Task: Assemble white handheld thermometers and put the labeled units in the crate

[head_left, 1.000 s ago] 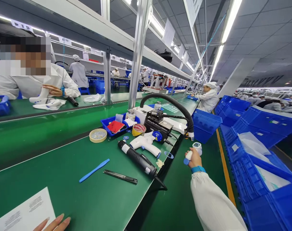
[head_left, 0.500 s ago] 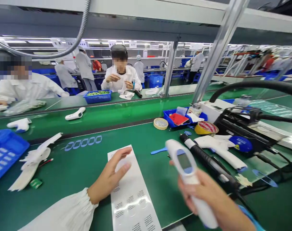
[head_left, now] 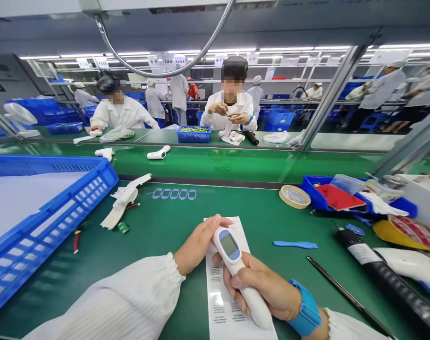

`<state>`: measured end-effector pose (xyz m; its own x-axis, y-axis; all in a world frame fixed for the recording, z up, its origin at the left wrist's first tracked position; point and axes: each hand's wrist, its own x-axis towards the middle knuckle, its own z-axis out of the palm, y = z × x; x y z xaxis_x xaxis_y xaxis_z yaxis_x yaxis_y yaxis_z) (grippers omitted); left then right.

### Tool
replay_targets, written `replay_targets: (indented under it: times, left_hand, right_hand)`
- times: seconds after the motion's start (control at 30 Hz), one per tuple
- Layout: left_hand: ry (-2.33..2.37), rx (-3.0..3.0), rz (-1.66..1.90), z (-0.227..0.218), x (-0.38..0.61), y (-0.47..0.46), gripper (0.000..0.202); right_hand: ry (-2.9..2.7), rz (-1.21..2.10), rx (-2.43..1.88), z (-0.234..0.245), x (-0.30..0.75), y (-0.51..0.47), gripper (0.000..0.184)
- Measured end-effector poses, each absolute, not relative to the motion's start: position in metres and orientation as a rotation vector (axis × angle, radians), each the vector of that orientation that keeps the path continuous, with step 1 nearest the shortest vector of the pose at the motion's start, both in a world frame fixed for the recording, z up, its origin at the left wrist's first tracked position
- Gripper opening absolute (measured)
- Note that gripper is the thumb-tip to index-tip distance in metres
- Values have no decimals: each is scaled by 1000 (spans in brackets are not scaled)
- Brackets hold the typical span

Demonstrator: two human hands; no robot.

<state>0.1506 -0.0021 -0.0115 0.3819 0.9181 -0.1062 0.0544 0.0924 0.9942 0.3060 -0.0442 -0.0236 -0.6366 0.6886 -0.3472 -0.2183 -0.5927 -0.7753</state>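
Note:
My right hand (head_left: 260, 288) grips the handle of a white infrared thermometer (head_left: 232, 257), whose small grey display faces up. My left hand (head_left: 197, 244) cups the thermometer's head from the left, its fingers wrapped behind it. Under both hands lies a white printed label sheet (head_left: 223, 302) on the green bench mat (head_left: 186, 245). A blue plastic spatula (head_left: 295, 244) lies to the right of my right hand, and a thin black blade or ruler (head_left: 345, 293) lies nearer the right edge. A teal wristband (head_left: 305, 308) circles my right wrist.
A blue basket (head_left: 52, 198) stands at the left, beside white plastic housing shells (head_left: 124, 200) and blue rings (head_left: 174, 194). At the right are a tape roll (head_left: 294, 196), a blue tray (head_left: 317, 193) and a black electric screwdriver (head_left: 388, 278). A co-worker (head_left: 231, 106) works across the belt.
My view has turned left along the bench. My left hand has moved from above the label sheet onto the thermometer, and the thermometer has come down over the sheet.

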Motion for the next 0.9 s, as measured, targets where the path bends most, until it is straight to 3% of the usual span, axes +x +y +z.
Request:
replay_targets:
  times: [0.9]
  left_hand:
    - [961,1293,813,-14,155,-3,49]
  right_hand:
    - [-1091,2188,-933,-20,305,-53,30]
